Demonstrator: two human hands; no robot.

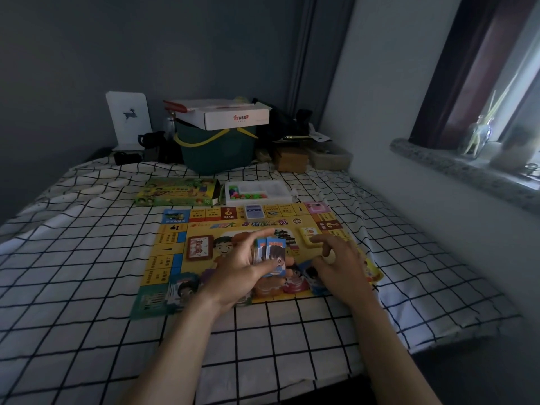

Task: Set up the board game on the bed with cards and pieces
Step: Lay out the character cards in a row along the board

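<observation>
Head view: bed [87, 258], black-grid white sheet, grey walls, windowsill right. Yellow game board [181, 249] at frame centre. Left hand [242, 270] grips card stack [270, 252]; right hand [342, 264] loosely curled, holding nothing, beside yellow deck [309, 235].

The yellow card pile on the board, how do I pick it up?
The yellow card pile lies flat on the game board, so probably pinch its two long edges from above, thumb one side, fingers the other. Come from the near right, where the right hand already hovers.

At the far end of my bed sit a green basket [216, 150], a white carton [233, 118] on top, and a brown box [292, 160] right of it.
</observation>
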